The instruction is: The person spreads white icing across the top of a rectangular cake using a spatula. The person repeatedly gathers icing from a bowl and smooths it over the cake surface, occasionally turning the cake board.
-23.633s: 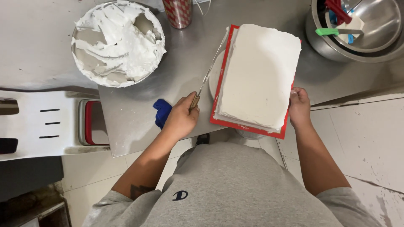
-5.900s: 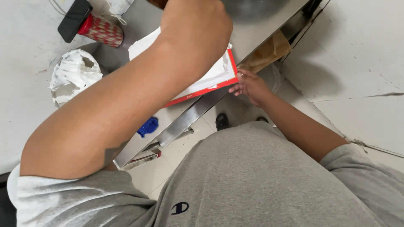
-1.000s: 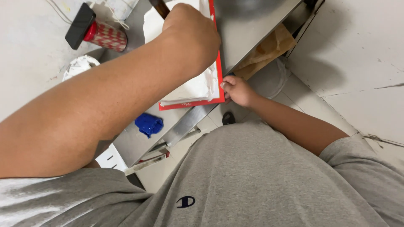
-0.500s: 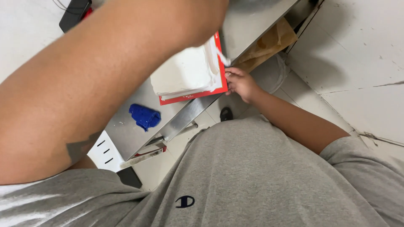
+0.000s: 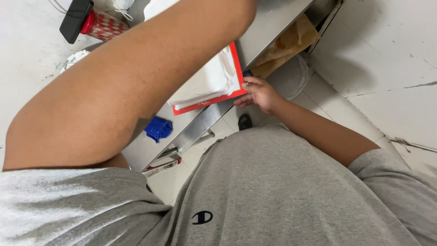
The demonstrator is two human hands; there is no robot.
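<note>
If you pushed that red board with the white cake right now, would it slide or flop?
The red board looks flat and stiff, so it would probably slide on the smooth metal table. The white frosting looks soft and would likely smear. The right hand steadies its corner.

We note a brushed, dull metal bench (image 5: pixel 273 23); a glossy red board (image 5: pixel 236 68) under smooth white icing; crumpled blue cloth (image 5: pixel 158 129) near the bench edge; matt grey jersey shirt (image 5: pixel 282 191).

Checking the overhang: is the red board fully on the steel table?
Not fully: the red board's corner reaches past the steel table edge, where the right hand touches it.
</note>
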